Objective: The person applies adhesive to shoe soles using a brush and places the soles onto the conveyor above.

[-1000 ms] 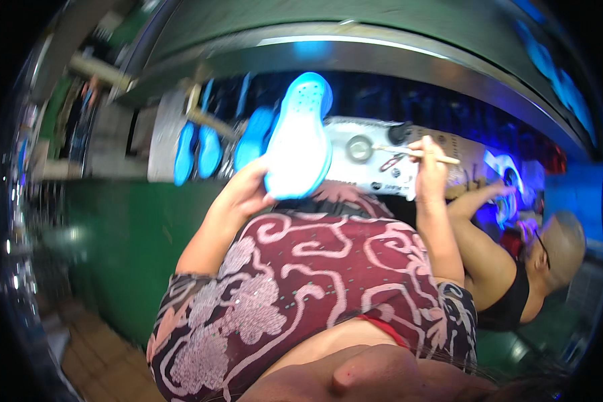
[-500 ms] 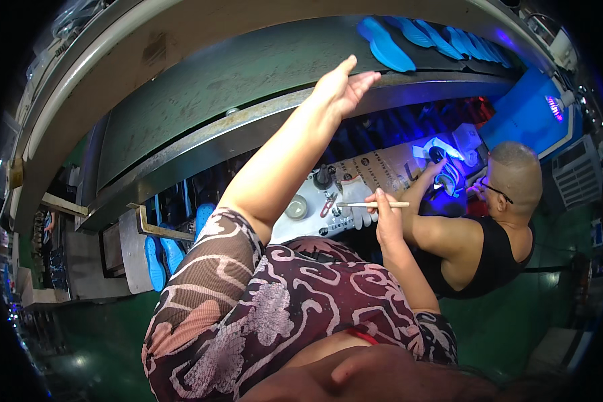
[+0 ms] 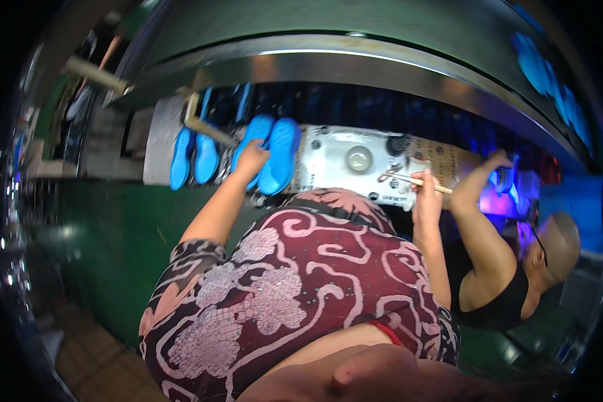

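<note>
Over on the left, my left hand (image 3: 252, 158) is closed at the edge of a blue shoe sole (image 3: 256, 127); its fingertips are slightly blurred. Right beside it lies another blue sole (image 3: 281, 157) with a textured face. In my right hand (image 3: 427, 195) is a brush with a pale wooden handle (image 3: 442, 189), gripped between thumb and fingers, its tip toward the left. A round bowl (image 3: 358, 159) stands on the white printed sheet (image 3: 327, 175) between my hands. A small red-handled tool (image 3: 386, 176) lies close to the brush tip.
More blue soles (image 3: 206, 162) lie farther left, by a wooden bar (image 3: 208, 127). A metal-edged conveyor (image 3: 382, 57) runs above the bench, with blue soles (image 3: 536, 63) at its far right. A dark round container (image 3: 396, 144) stands behind the brush. A co-worker (image 3: 496, 268) sits close on my right.
My left hand has come down from beside the conveyor to the blue soles at the left. The view has swung left. My right hand still holds the brush.
</note>
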